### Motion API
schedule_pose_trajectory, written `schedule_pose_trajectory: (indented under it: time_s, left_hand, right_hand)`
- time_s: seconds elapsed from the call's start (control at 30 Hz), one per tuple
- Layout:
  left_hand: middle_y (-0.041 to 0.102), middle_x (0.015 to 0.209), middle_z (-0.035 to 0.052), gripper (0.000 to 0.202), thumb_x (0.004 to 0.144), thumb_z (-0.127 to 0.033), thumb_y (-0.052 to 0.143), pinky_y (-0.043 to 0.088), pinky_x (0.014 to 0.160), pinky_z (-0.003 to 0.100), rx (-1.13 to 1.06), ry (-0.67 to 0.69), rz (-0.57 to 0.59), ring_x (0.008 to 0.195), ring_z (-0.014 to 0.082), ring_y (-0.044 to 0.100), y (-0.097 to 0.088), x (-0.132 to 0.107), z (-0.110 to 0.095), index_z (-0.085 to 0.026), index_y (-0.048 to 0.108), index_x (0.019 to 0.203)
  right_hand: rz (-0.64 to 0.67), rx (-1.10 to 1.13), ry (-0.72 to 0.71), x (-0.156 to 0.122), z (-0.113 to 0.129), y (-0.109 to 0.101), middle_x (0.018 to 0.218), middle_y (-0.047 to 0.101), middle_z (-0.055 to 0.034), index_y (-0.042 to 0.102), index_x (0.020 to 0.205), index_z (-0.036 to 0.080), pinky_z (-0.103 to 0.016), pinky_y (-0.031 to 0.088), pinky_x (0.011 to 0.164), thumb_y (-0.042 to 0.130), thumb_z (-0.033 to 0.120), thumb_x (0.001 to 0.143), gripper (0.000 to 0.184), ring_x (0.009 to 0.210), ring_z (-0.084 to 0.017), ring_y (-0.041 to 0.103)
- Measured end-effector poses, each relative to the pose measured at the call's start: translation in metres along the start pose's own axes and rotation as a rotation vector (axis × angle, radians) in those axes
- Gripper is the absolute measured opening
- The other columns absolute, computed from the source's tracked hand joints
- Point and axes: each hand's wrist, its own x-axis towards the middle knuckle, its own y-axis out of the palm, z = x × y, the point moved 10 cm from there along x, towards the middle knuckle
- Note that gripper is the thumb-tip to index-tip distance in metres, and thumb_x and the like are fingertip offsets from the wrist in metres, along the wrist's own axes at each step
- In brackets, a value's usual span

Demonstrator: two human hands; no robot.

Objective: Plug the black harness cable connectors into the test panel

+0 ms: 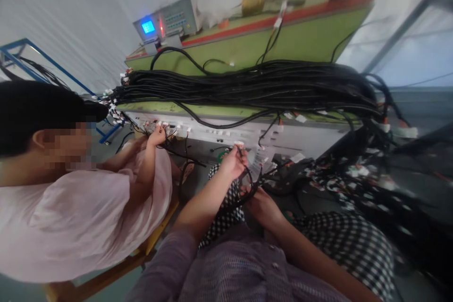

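Observation:
My left hand (232, 160) is raised in front of the white connector panel (247, 133), its fingers pinched on a small white connector (239, 144) at the end of a black wire. My right hand (261, 204) sits lower, above my checked lap, closed around a loop of black cable (249, 188) that runs up to the left hand. A thick bundle of black cables (247, 86) lies across the green bench (300, 45) above both hands.
A person in a pink top (81, 217) sits at my left, one hand (156, 136) on the panel's connectors. A tester box with a blue screen (166, 21) stands on the bench. A heap of wired harnesses (357, 174) lies at the right.

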Motion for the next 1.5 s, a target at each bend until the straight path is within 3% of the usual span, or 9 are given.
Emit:
schedule_pose_trajectory:
  time_s: [0.2, 0.3, 0.43, 0.53, 0.73, 1.07, 1.2, 1.5]
  left_hand:
    - [0.053, 0.068, 0.0021, 0.033, 0.094, -0.037, 0.048, 0.033, 0.05, 0.02, -0.074, -0.152, 0.15, 0.052, 0.0065, 0.042, 0.016, 0.003, 0.011, -0.009, 0.063, 0.089]
    - [0.052, 0.067, 0.0009, 0.031, 0.092, -0.04, 0.053, 0.032, 0.048, 0.02, -0.013, -0.099, 0.191, 0.051, 0.0065, 0.041, 0.021, 0.002, 0.01, -0.01, 0.062, 0.089]
    - [0.042, 0.058, -0.005, 0.034, 0.082, -0.046, 0.067, 0.024, 0.043, 0.017, 0.188, 0.065, 0.048, 0.044, 0.0044, 0.032, 0.012, 0.011, 0.003, -0.013, 0.058, 0.086]
    - [0.029, 0.052, -0.0095, 0.043, 0.077, -0.053, 0.069, 0.012, 0.04, 0.017, 0.257, 0.094, -0.031, 0.04, 0.0024, 0.019, 0.011, 0.021, 0.007, -0.013, 0.055, 0.082]
    - [0.023, 0.049, -0.0111, 0.048, 0.074, -0.058, 0.069, 0.006, 0.04, 0.018, 0.241, 0.101, -0.032, 0.039, 0.0021, 0.014, 0.021, 0.039, 0.02, -0.013, 0.054, 0.082]
    - [0.023, 0.047, -0.0113, 0.034, 0.085, -0.048, 0.06, 0.007, 0.039, 0.017, 0.25, 0.15, -0.126, 0.037, 0.0027, 0.015, 0.017, 0.039, 0.016, -0.014, 0.053, 0.082]
    - [0.023, 0.046, -0.011, 0.029, 0.089, -0.042, 0.057, 0.007, 0.038, 0.017, 0.258, 0.183, -0.12, 0.036, 0.0026, 0.017, 0.02, 0.038, 0.014, -0.014, 0.053, 0.083]
    - [0.022, 0.046, -0.0115, 0.037, 0.085, -0.049, 0.061, 0.006, 0.039, 0.018, 0.251, 0.189, -0.09, 0.037, 0.0025, 0.013, 0.015, 0.041, 0.014, -0.013, 0.053, 0.082]
  right_hand:
    - [0.022, 0.037, 0.005, 0.002, 0.008, -0.004, 0.072, 0.063, 0.003, 0.067, 0.09, 0.024, -0.022, 0.048, 0.064, 0.083, 0.022, 0.053, 0.041, 0.069, -0.012, 0.058]
    - [0.02, 0.028, -0.004, -0.001, 0.008, -0.003, 0.071, 0.062, 0.0025, 0.067, 0.086, 0.022, -0.021, 0.047, 0.064, 0.084, 0.024, 0.053, 0.038, 0.068, -0.011, 0.057]
    - [0.01, 0.0, -0.025, 0.0, 0.01, -0.002, 0.07, 0.062, 0.0025, 0.066, 0.085, 0.021, -0.023, 0.046, 0.062, 0.08, 0.021, 0.055, 0.034, 0.066, -0.012, 0.056]
    - [-0.011, -0.013, -0.024, 0.004, 0.011, -0.005, 0.07, 0.062, 0.0025, 0.064, 0.086, 0.021, -0.023, 0.044, 0.059, 0.079, 0.021, 0.055, 0.034, 0.065, -0.012, 0.056]
    - [-0.04, 0.002, -0.049, 0.01, 0.019, -0.013, 0.071, 0.063, 0.0015, 0.064, 0.085, 0.021, -0.022, 0.043, 0.056, 0.078, 0.024, 0.058, 0.031, 0.066, -0.012, 0.057]
    - [-0.011, -0.023, -0.037, 0.016, 0.021, -0.018, 0.072, 0.062, 0.0015, 0.063, 0.086, 0.022, -0.023, 0.044, 0.057, 0.073, 0.023, 0.068, 0.02, 0.067, -0.012, 0.057]
    - [-0.054, 0.006, -0.009, 0.013, 0.019, -0.02, 0.072, 0.063, 0.0018, 0.063, 0.086, 0.022, -0.022, 0.042, 0.055, 0.073, 0.022, 0.067, 0.022, 0.067, -0.012, 0.058]
    - [-0.058, -0.007, -0.022, 0.019, 0.016, -0.027, 0.074, 0.064, 0.0017, 0.062, 0.089, 0.022, -0.022, 0.042, 0.054, 0.077, 0.027, 0.063, 0.031, 0.068, -0.012, 0.058]
